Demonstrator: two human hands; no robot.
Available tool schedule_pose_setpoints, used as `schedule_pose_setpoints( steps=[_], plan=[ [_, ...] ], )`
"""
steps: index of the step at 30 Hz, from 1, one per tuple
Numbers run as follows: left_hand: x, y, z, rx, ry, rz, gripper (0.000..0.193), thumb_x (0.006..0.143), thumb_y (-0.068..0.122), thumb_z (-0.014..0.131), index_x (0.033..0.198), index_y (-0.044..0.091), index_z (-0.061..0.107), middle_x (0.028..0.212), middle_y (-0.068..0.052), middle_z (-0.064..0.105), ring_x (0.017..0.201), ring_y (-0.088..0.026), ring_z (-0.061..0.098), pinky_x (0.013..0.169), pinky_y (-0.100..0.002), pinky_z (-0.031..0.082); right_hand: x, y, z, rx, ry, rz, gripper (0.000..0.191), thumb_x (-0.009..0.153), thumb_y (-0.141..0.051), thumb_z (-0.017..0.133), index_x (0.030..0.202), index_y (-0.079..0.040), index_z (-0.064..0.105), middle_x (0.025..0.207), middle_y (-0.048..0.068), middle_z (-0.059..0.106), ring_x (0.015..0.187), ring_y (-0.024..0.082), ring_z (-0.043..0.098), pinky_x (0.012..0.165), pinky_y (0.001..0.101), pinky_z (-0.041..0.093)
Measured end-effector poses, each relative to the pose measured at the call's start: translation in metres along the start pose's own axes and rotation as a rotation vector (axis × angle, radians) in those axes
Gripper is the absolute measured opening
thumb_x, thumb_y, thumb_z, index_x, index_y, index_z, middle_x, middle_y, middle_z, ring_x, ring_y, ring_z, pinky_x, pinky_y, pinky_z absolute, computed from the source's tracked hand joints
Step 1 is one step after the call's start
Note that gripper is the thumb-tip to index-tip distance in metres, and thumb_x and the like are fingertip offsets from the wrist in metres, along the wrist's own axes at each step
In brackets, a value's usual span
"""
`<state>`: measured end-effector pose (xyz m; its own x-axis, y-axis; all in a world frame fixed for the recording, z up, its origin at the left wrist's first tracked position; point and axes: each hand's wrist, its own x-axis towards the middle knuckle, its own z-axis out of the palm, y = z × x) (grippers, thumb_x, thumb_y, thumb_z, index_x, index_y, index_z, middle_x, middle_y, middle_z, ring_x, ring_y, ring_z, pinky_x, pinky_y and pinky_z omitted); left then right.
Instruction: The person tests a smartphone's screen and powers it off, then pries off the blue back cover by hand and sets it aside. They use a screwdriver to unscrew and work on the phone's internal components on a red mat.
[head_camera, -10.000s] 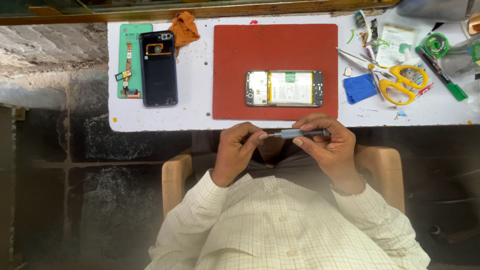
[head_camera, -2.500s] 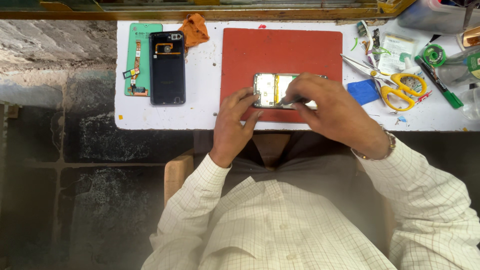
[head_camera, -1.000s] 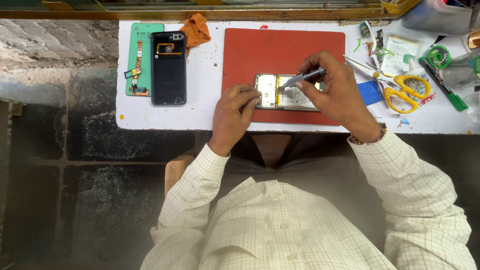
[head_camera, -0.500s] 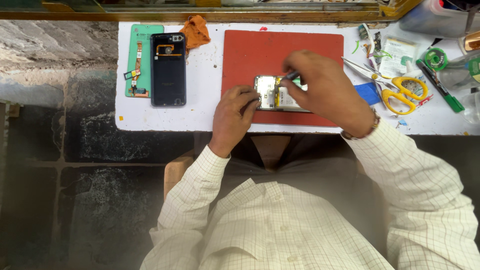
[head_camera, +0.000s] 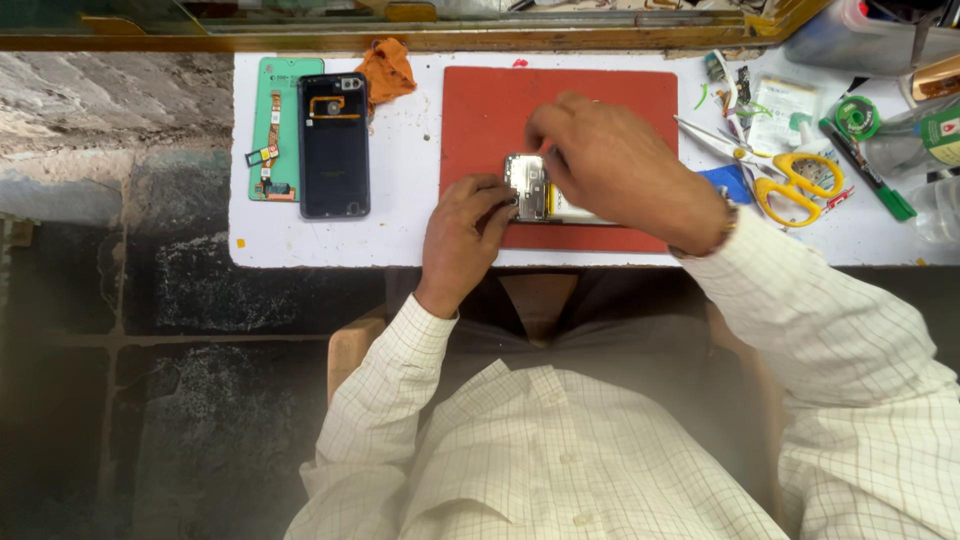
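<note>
Here, largest first:
Surface: one white rectangular surface (head_camera: 410, 235) carries everything, set against a wooden edge at the far side.
Mat: one red rectangular work mat (head_camera: 480, 120) lies in the middle of the surface.
Phones: two. One opened phone with its insides showing (head_camera: 528, 190) lies on the mat near its front edge, mostly covered by the hands. One dark phone body (head_camera: 334, 150) lies well to the left, off the mat.
Panel: one green back panel with a thin ribbon cable (head_camera: 275, 125) lies just beside the dark phone.
Hands: two. The left hand (head_camera: 462, 235) presses its fingertips against the opened phone's left end, steadying it. The right hand (head_camera: 615, 165) is bunched over the phone's middle, fingers pinched downward; whether it grips a tool cannot be told.
Cloth: one orange crumpled cloth (head_camera: 385, 70) sits at the dark phone's top corner.
Scissors: one pair with yellow handles (head_camera: 790, 180) lies right of the mat.
Pen: one green marker (head_camera: 870, 180) lies beyond the scissors.
In the way: the right hand hides most of the opened phone.
</note>
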<state>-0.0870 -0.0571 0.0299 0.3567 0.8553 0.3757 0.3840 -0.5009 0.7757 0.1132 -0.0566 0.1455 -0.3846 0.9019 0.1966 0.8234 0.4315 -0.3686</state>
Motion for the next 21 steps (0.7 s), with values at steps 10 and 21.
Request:
schedule_pose_setpoints(
  steps=[10, 21],
  plan=[
    [-0.0001, 0.0003, -0.0005, 0.002, 0.019, 0.016, 0.016, 0.09, 0.01, 0.076, 0.105, 0.004, 0.074, 0.112, -0.01, 0.07, 0.102, -0.03, 0.066, 0.088, -0.038, 0.053, -0.002, -0.0094, -0.0056, 0.012, 0.039, 0.013, 0.03, 0.086, -0.017, 0.074, 0.111, -0.003, 0.064, 0.105, 0.019, 0.06, 0.094, 0.038, 0.065, 0.074, 0.0447, 0.052],
    [0.0022, 0.0021, 0.0002, 0.002, 0.021, 0.03, 0.017, 0.09, 0.009, 0.075, 0.106, 0.004, 0.074, 0.113, -0.009, 0.069, 0.103, -0.03, 0.066, 0.09, -0.038, 0.053, -0.0007, -0.0071, -0.0032, -0.224, -0.142, 0.279, 0.016, 0.104, -0.022, 0.069, 0.109, -0.007, 0.064, 0.092, 0.012, 0.067, 0.088, 0.035, 0.066, 0.074, 0.0475, 0.05]
  ],
)
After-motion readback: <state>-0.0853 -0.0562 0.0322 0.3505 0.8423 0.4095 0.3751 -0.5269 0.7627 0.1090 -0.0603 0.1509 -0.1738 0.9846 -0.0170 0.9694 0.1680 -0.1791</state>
